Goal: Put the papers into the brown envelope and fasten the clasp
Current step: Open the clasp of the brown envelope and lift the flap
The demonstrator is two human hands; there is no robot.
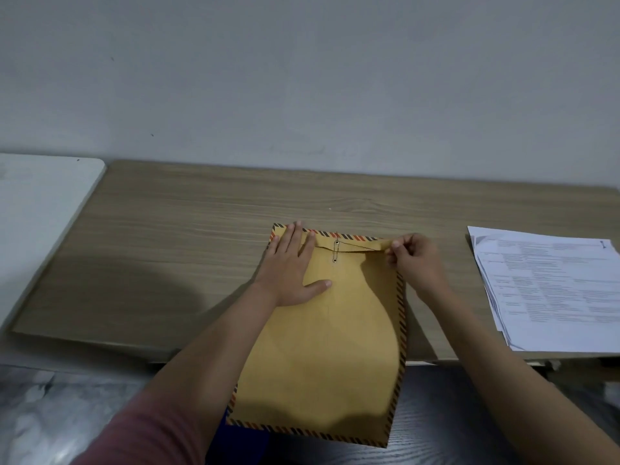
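With my left hand [291, 270] flat, released, on the brown envelope [322, 347], my right hand [414, 260] pinches its flap corner [382, 245]; papers [550, 293] right of it.

Left hand [291, 269] flat, right hand [416, 261] pinching.

Looks like a plain office or home study corner to me. Wood-grain bench [188, 229] pushed up against a bare grey-white wall [302, 68], a stack of printed papers [553, 290] off on the right, and a white tabletop [40, 196] butted up on the left.
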